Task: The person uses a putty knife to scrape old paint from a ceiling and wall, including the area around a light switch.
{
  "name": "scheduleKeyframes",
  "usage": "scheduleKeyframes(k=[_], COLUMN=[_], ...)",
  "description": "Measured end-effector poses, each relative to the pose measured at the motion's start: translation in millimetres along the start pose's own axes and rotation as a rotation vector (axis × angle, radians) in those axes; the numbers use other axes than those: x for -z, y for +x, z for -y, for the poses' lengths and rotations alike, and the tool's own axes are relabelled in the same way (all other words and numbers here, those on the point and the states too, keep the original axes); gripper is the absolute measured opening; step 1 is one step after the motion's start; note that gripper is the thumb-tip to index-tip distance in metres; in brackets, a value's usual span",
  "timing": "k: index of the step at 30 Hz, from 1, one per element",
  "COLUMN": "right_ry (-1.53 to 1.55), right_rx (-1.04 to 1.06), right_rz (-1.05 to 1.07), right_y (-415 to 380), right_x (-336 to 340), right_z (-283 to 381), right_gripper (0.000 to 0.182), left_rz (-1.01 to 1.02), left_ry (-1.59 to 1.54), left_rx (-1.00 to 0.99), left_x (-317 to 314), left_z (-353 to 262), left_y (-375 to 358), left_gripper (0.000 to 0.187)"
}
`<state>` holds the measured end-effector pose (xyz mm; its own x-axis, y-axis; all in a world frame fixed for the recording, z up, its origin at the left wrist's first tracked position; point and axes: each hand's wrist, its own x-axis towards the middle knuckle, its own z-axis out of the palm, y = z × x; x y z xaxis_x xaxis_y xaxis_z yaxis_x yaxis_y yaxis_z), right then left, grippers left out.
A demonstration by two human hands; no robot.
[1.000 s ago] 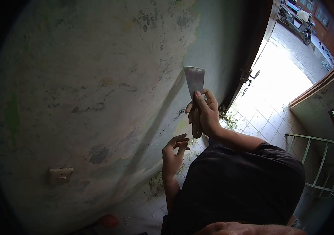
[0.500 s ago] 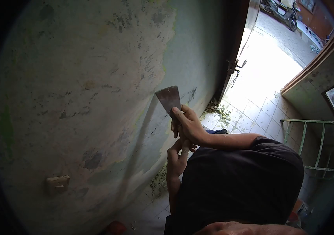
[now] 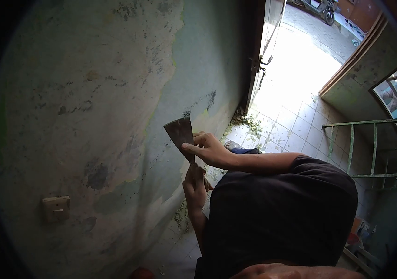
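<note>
In front of the wall, a scraper (image 3: 180, 132) with a wide, dull metal blade points up and to the left. My left hand (image 3: 195, 188) is closed round its handle, below the blade. My right hand (image 3: 210, 149) pinches the lower part of the blade, thumb on the near face and the other fingers toward the right edge. Most of the handle is hidden by my left hand. The blade stands apart from the stained wall (image 3: 115, 111), which shows patches of bare plaster and pale green paint.
A light switch (image 3: 56, 208) is on the wall at lower left. Paint flakes (image 3: 249, 124) litter the tiled floor (image 3: 296, 132) by the open door (image 3: 266, 42). A green metal frame (image 3: 373, 149) stands at right. A motorbike (image 3: 321, 8) is outside.
My left hand has taken hold of the scraper's handle, and my right hand has shifted from the handle up to the blade. The scraper has moved left and slightly down in view.
</note>
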<state>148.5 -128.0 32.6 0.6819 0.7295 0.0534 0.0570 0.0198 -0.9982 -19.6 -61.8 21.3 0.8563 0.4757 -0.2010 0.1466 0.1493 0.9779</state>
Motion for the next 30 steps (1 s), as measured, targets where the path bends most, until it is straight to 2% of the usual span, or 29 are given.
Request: scheduleKeyframes(k=[2, 4, 6, 8, 9, 11, 12, 14, 16, 18, 20, 21, 22, 25, 27, 30], right_ry=[-0.102, -0.100, -0.098, -0.193, -0.193, 0.044, 0.043, 0.274, 0.318, 0.497, 0.531, 0.588, 0.646, 0.698, 0.714, 0.548], right_rx=[0.077, 0.047, 0.019, -0.103, -0.097, -0.188, -0.182, -0.157, -0.178, -0.223, -0.185, -0.146, -0.110, -0.108, -0.126, -0.161], right_rz=[0.063, 0.078, 0.094, 0.191, 0.194, 0.224, 0.231, 0.134, 0.181, 0.103, 0.095, 0.089, 0.082, 0.142, 0.206, 0.361], right_y=[-8, -17, -25, -30, -30, -28, -27, -24, -15, -5, 8, 14, 20, 32, 41, 47], right_x=[-1, -3, -1, 4, 4, -1, -3, -8, -6, -7, -7, -7, -8, -11, -13, -18], right_z=[-2, 2, 14, 28, 24, 9, 4, -5, -3, 0, 6, 6, 7, 12, 9, 4], right_gripper=[0.044, 0.043, 0.042, 0.055, 0.055, 0.050, 0.050, 0.044, 0.040, 0.033, 0.031, 0.030, 0.030, 0.030, 0.031, 0.032], left_rz=[-0.013, -0.043, -0.060, -0.084, -0.086, -0.095, -0.103, -0.121, -0.122, -0.148, -0.177, -0.205, -0.220, -0.278, -0.445, -0.574], left_ry=[0.035, 0.045, 0.072, 0.099, 0.107, 0.116, 0.094, 0.071, 0.134, 0.167, 0.323, 0.350, 0.352, 0.514, 0.604, 0.592], left_rx=[-0.014, -0.147, -0.115, -0.092, -0.037, 0.012, 0.008, -0.003, -0.050, -0.064, -0.112, -0.198, -0.194, -0.253, -0.349, -0.325], left_x=[3, 8, 10, 11, 12, 15, 15, 15, 10, 4, -3, -6, -7, -11, -14, -9], left_z=[9, 20, 15, 8, 4, 3, 6, 6, 2, -7, -21, -22, -26, -42, -47, -42], left_y=[-5, -8, -13, -16, -16, -14, -11, -6, 4, 11, 19, 24, 27, 29, 28, 19], left_gripper=[0.038, 0.038, 0.038, 0.039, 0.039, 0.040, 0.040, 0.039, 0.039, 0.037, 0.033, 0.030, 0.030, 0.029, 0.027, 0.026])
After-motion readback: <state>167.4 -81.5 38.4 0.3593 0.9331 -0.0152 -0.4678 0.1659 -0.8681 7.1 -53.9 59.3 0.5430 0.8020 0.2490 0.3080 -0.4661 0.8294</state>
